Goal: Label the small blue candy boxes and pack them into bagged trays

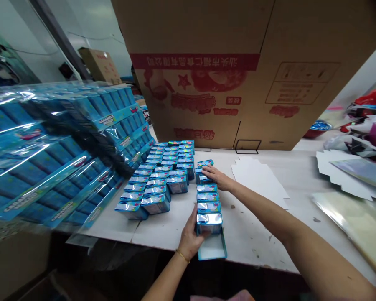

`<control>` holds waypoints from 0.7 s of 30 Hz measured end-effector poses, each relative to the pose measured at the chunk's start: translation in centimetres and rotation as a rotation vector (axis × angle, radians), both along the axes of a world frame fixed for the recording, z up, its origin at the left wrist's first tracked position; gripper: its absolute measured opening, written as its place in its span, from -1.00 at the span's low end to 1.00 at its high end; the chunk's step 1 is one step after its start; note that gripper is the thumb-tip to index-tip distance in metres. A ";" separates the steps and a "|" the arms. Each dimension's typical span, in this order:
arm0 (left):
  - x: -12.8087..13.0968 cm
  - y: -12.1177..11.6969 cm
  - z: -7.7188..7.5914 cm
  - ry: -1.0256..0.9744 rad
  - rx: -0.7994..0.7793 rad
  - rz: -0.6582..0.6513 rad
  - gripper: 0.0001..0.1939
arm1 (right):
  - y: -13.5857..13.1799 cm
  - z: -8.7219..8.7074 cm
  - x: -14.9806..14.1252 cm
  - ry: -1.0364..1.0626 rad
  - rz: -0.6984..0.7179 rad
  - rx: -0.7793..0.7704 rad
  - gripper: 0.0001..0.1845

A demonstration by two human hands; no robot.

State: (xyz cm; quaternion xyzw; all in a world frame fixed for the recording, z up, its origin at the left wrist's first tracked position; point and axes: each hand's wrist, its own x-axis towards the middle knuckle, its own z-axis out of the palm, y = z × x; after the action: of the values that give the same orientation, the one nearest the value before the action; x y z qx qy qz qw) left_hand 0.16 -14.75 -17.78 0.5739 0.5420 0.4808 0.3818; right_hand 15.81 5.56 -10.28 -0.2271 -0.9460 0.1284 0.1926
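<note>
As a row of blue boxes (207, 196) stands along a tray (212, 250) on the surface (250, 225), the left hand (190, 238) cups the nearest box (209, 221) and the right hand (217, 177) rests over farther ones; I cannot tell whether either grips. More boxes (156, 200) stand leftward, a cardboard carton (250, 83) behind.

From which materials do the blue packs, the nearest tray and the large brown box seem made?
Blue packs: perhaps coated card or film; glossy, bright reflections. Nearest tray: probably card; matte-looking white base, thin walls. Large brown box: apparently cardboard; matte, printed, straight seams.
</note>
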 end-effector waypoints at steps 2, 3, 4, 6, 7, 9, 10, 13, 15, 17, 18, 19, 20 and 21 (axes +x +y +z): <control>0.0 0.0 0.0 0.018 0.004 0.001 -0.18 | 0.1 0.1 -0.2 -0.007 0.022 0.004 -0.42; 0.0 -0.1 0.0 0.025 0.006 0.000 -0.18 | 0.3 0.3 -0.3 -0.016 0.029 0.019 -0.42; -0.1 -0.1 0.0 0.029 0.007 -0.002 -0.18 | 0.5 0.4 -0.4 -0.029 0.034 0.040 -0.41; -0.1 -0.1 -0.1 0.034 0.016 -0.006 -0.17 | 0.9 0.8 -0.7 -0.067 0.046 0.097 -0.38; -0.1 -0.1 -0.2 0.037 0.023 -0.006 -0.16 | 1.1 1.0 -0.8 -0.094 0.064 0.126 -0.36; -0.1 0.0 -0.3 0.047 0.038 -0.004 -0.15 | 1.5 1.3 -1.2 -0.166 0.144 0.179 -0.31; -0.1 0.0 -0.3 0.053 0.044 -0.003 -0.15 | 1.6 1.5 -1.5 -0.208 0.197 0.202 -0.28; 0.0 0.0 -0.2 0.060 0.054 0.001 -0.16 | 1.9 2.0 -2.4 -0.318 0.269 0.256 -0.30; 0.0 -0.1 0.0 0.051 0.054 0.002 -0.17 | 1.9 2.2 -3.0 -0.350 0.238 0.292 -0.40; 0.0 -0.1 0.1 0.042 0.051 -0.001 -0.18 | 1.7 2.5 -3.3 -0.350 0.238 0.327 -0.47; 0.1 -0.2 0.2 0.039 0.050 -0.001 -0.18 | 1.6 2.5 -3.3 -0.341 0.253 0.339 -0.48; 0.1 -0.2 0.2 0.038 0.051 -0.002 -0.18 | 1.5 2.6 -3.1 -0.328 0.263 0.344 -0.49; 0.1 -0.2 0.1 0.038 0.053 -0.003 -0.18 | 1.4 2.6 -2.8 -0.316 0.255 0.342 -0.49; 0.0 -0.2 0.1 0.041 0.056 -0.006 -0.17 | 1.3 2.5 -2.4 -0.306 0.226 0.338 -0.48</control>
State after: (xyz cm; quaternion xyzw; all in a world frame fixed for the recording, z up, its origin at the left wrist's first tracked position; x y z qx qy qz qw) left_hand 0.20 -14.91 -17.70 0.5958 0.5343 0.4825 0.3559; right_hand 13.44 6.84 -7.73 -0.1012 -0.9915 -0.0466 0.0670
